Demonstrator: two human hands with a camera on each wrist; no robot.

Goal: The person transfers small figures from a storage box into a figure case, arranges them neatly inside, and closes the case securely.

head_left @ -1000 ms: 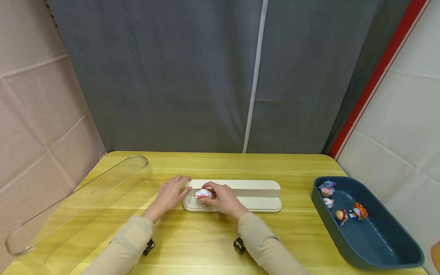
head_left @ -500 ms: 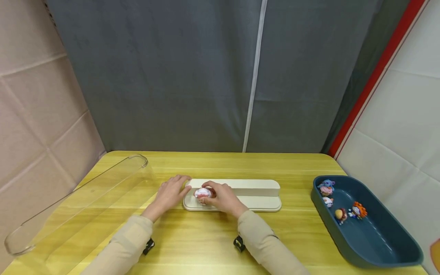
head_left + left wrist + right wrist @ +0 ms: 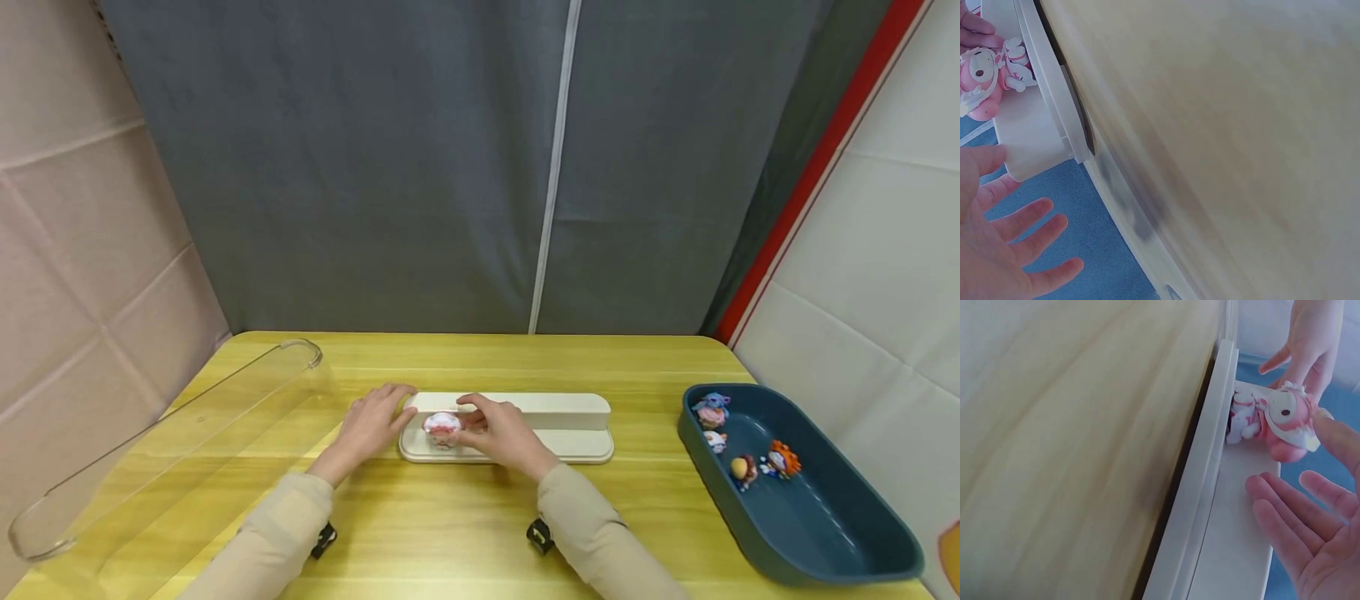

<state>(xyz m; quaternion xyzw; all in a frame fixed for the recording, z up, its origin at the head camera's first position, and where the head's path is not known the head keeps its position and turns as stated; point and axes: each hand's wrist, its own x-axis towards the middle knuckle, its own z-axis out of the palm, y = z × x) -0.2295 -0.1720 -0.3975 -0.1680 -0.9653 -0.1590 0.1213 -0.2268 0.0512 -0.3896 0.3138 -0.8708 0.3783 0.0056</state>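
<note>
A small pink-and-white figurine [image 3: 442,428] stands upright on the lower step of a cream two-step display base [image 3: 566,442], near its left end. Beside its right side is my right hand [image 3: 504,435], fingers parted and loosely extended. In the right wrist view, a fingertip of the right hand [image 3: 1316,531] overlaps the edge of the figurine's head [image 3: 1291,419]. My left hand [image 3: 371,427] has its fingertips right at the base's left end, fingers spread. The left wrist view shows the left hand [image 3: 1004,231] holding nothing.
A clear plastic cover [image 3: 202,442] lies on the table's left side. At the right stands a dark blue bin [image 3: 832,533] with several figurines, among them an orange-maned one [image 3: 783,460]. A grey curtain [image 3: 375,167] hangs behind the wooden table [image 3: 420,533].
My right hand has let go of the pink-and-white figurine and moved slightly right, its fingers parting. The figurine stays standing on the base. My left hand has not moved.
</note>
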